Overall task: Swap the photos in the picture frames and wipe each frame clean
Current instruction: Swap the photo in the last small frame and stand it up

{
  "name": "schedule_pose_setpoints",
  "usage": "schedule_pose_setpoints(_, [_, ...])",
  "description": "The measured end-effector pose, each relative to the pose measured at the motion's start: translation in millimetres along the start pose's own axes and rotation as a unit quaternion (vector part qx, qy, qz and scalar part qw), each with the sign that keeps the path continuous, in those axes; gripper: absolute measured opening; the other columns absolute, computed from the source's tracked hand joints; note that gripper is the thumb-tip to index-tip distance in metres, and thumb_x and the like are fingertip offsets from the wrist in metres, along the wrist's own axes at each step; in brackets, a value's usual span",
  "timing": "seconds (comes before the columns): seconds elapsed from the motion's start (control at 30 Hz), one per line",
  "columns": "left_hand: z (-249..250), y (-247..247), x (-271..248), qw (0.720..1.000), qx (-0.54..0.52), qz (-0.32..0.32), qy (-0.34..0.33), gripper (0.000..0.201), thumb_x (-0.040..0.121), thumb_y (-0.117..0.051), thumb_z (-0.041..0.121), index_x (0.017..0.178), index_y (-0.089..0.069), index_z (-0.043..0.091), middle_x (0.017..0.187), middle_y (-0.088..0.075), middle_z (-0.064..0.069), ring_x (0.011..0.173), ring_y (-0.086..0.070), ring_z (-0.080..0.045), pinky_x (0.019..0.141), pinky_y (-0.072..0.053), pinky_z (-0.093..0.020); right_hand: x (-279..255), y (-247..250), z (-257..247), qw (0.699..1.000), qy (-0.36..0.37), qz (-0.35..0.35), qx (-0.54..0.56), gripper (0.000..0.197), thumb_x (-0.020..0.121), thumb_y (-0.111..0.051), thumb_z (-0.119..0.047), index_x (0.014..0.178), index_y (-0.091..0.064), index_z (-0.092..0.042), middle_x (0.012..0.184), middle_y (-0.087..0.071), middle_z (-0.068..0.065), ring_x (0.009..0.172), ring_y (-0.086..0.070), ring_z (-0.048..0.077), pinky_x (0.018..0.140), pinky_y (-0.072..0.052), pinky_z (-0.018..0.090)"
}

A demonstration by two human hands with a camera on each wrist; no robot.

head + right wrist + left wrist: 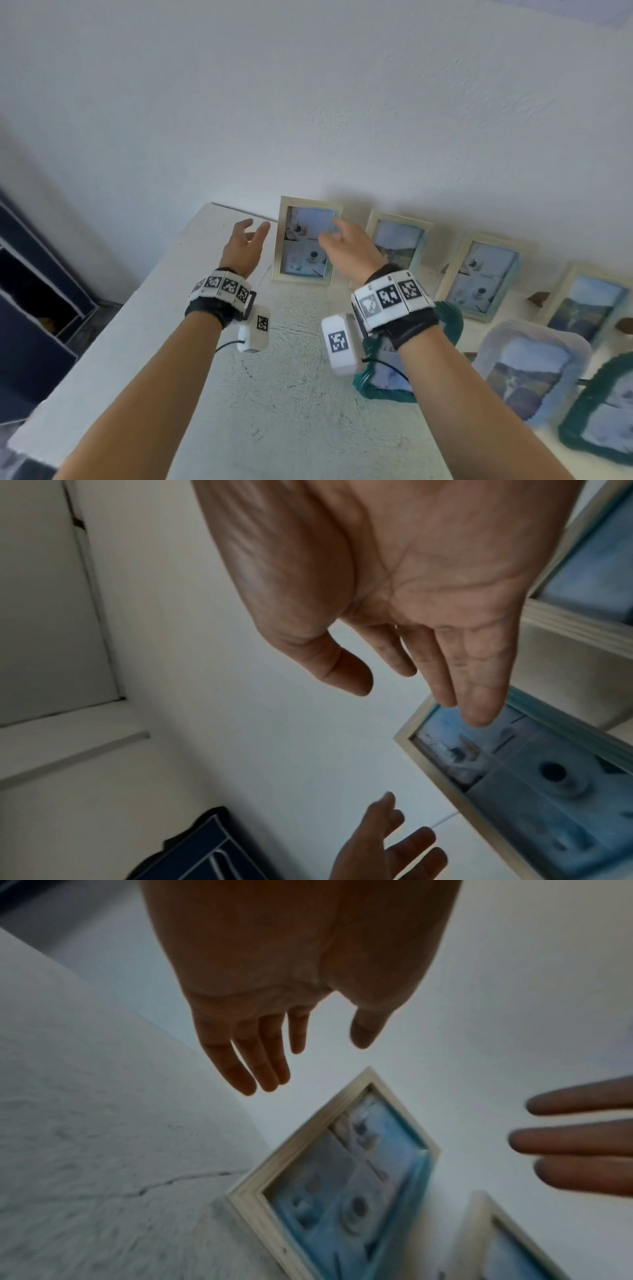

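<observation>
white and rough, the table top point(301, 359) is closest to us, and our two bare arms stretch out over it. we take the first frame point(306, 240), the pale wood one at the far left of the row, as our landmark.

nearer to us than the first frame, and off to its right, stand a green wavy frame point(373, 390) partly hidden by our right arm, a clear frame point(527, 370) and one more green frame point(596, 421). they stand up so the photos face us.

our left hand point(245, 246) is just to the left of the first frame. its fingers are loose and spread and it holds nothing. our right hand point(346, 245) is in front of the first frame's right side, also loose and empty. we cannot tell if its fingertips touch the glass yet. we think one hand goes on each side so we can lift the frame without tipping it.

the first frame stands at the back of the table, close to the wall point(308, 102). we cannot tell whether it leans on the wall. its photo shows a cup. to its right, three more pale frames point(397, 240) stand in the same row.

nothing is swapped or wiped yet, we think.
</observation>
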State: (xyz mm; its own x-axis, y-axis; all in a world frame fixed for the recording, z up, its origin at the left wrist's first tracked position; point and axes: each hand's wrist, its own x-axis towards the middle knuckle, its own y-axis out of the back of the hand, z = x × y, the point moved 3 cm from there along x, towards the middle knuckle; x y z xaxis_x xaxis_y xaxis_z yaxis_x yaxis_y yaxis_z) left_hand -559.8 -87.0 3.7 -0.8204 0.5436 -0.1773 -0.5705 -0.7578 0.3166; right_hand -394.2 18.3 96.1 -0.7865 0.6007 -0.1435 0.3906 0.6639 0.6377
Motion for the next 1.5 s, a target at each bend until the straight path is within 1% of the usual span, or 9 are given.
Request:
schedule_pose_setpoints(0.07, [-1, 2, -29, 0.998, 0.011, 0.048, -0.039, 0.049, 0.095, -0.052, 0.044, 0.135, -0.045, 0.016, 0.123, -0.059, -0.004, 0.109, -0.058, -0.02, 0.098, -0.047, -0.039, -27, 1, -1, 0.999, 0.039, -0.017, 0.018, 0.055, 0.098, -0.043, -0.026, 0.149, -0.028, -0.012, 0.13, -0.057, 0.011, 0.102, -0.062, 0.018, 0.082, -0.05, 0.023])
schedule_pose_setpoints(0.13, [0, -1, -63, 0.994, 0.032, 0.061, -0.082, 0.034, 0.097, -0.053, 0.032, 0.126, -0.055, 0.014, 0.112, -0.062, 0.003, 0.099, -0.059, -0.014, 0.088, -0.047, -0.028, -53, 1, 3, 0.996, 0.072, -0.035, 0.049, 0.048, 0.098, -0.046, -0.028, 0.144, -0.037, -0.016, 0.13, -0.058, 0.007, 0.108, -0.061, 0.015, 0.095, -0.05, 0.034])
schedule_pose_setpoints(0.33, [-8, -35, -169, 0.991, 0.022, -0.014, -0.131, 0.015, 0.097, -0.053, 0.022, 0.107, -0.065, 0.02, 0.092, -0.072, 0.007, 0.082, -0.068, -0.007, 0.073, -0.053, -0.022, -142, 13, 67, 0.984, 0.091, -0.096, 0.116, 0.029, 0.098, -0.05, -0.023, 0.127, -0.058, -0.02, 0.113, -0.067, -0.006, 0.097, -0.065, 0.002, 0.091, -0.052, 0.027])
schedule_pose_setpoints(0.53, [-8, -121, -268, 0.978, 0.062, -0.124, -0.157, 0.011, 0.096, -0.056, 0.024, 0.103, -0.064, 0.025, 0.09, -0.071, 0.011, 0.082, -0.067, -0.005, 0.067, -0.049, -0.011, -231, 57, 180, 0.994, 0.044, 0.003, 0.101, 0.025, 0.098, -0.052, -0.019, 0.12, -0.062, -0.026, 0.106, -0.069, -0.011, 0.096, -0.065, 0.003, 0.084, -0.053, 0.026])
schedule_pose_setpoints(0.73, [3, -263, -348, 0.947, 0.086, -0.254, -0.18, 0.013, 0.096, -0.056, 0.028, 0.106, -0.064, 0.031, 0.091, -0.07, 0.012, 0.085, -0.065, -0.006, 0.074, -0.053, -0.018, -343, 139, 285, 0.984, -0.016, 0.176, 0.015, 0.025, 0.095, -0.054, -0.013, 0.111, -0.064, -0.029, 0.104, -0.068, -0.014, 0.092, -0.063, 0.0, 0.079, -0.052, 0.017])
schedule_pose_setpoints(0.93, [26, -395, -406, 0.908, 0.091, -0.345, -0.221, 0.014, 0.096, -0.056, 0.027, 0.106, -0.066, 0.027, 0.089, -0.07, 0.01, 0.082, -0.064, -0.004, 0.073, -0.049, -0.014, -438, 221, 365, 0.918, -0.083, 0.322, -0.215, 0.029, 0.085, -0.064, -0.006, 0.115, -0.065, -0.009, 0.115, -0.062, 0.011, 0.106, -0.053, 0.03, 0.086, -0.046, 0.038])
schedule_pose_setpoints(1.07, [38, -469, -428, 0.886, 0.13, -0.362, -0.26, 0.016, 0.096, -0.056, 0.026, 0.107, -0.066, 0.022, 0.095, -0.069, 0.007, 0.083, -0.062, -0.002, 0.079, -0.049, -0.018, -473, 257, 416, 0.894, -0.162, 0.322, -0.266, 0.04, 0.08, -0.068, -0.008, 0.119, -0.063, -0.009, 0.117, -0.061, 0.015, 0.108, -0.049, 0.037, 0.085, -0.048, 0.05])
schedule_pose_setpoints(1.3, [64, -556, -437, 0.83, 0.243, -0.343, -0.366, 0.028, 0.096, -0.052, 0.026, 0.119, -0.064, 0.014, 0.124, -0.061, -0.005, 0.115, -0.054, -0.021, 0.1, -0.039, -0.031, -488, 303, 447, 0.899, -0.147, 0.279, -0.303, 0.023, 0.08, -0.056, -0.02, 0.1, -0.068, -0.014, 0.071, -0.066, 0.005, 0.066, -0.06, 0.033, 0.063, -0.043, 0.037])
schedule_pose_setpoints(1.5, [87, -612, -437, 0.747, 0.397, -0.33, -0.419, 0.037, 0.096, -0.046, 0.03, 0.128, -0.056, 0.016, 0.133, -0.052, -0.006, 0.124, -0.041, -0.03, 0.106, -0.032, -0.042, -486, 370, 454, 0.891, -0.105, 0.334, -0.288, 0.034, 0.089, -0.049, -0.017, 0.117, -0.066, -0.007, 0.097, -0.071, 0.016, 0.085, -0.065, 0.037, 0.081, -0.051, 0.048])
